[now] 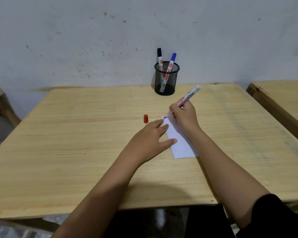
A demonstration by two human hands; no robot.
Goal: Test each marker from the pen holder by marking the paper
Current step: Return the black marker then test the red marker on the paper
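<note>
Head view: right hand (183,115) grips red marker (184,101) tip-down on paper (181,143).

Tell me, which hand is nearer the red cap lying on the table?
Left. The left hand lies flat just below the red cap, fingertips close; the right hand is farther right, writing with the marker.

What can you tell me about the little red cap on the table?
The red cap is a small plastic piece, orange-red, narrower at one end. It is off its marker and rests by itself on the bare wooden table, just beyond the left hand's fingertips and left of the paper. Nothing touches it except the table.
</note>
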